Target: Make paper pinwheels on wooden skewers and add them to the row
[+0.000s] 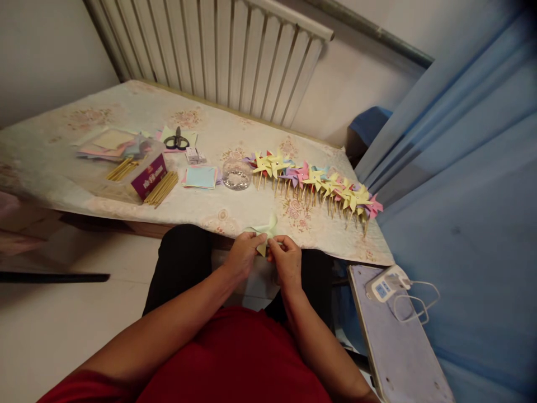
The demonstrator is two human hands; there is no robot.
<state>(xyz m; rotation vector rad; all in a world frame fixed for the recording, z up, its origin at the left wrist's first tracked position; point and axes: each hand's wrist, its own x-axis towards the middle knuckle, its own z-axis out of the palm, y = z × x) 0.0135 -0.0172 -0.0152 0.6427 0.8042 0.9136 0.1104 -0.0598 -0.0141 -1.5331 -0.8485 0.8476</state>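
A pale green paper pinwheel (267, 228), with folded blades, is held between my two hands at the table's front edge. My left hand (245, 253) pinches it from the left side. From the right, my right hand (286, 259) has its thumb and fingertips closed at the pinwheel's middle; anything small between them is hidden. Beyond the hands stands a round clear dish (236, 176) with small shiny pieces in it. A row of finished-looking paper pinwheels (314, 178) on sticks, in yellow, pink, purple and blue, lies to the right.
On the flowered tablecloth (201, 210) lie stacked coloured paper squares (200, 177), black-handled scissors (177, 140), small boxes (195, 155) and thin sticks (161, 189) by a purple-labelled clear package (150, 175). A white corded device (388, 284) sits on a side board (398, 347) at right.
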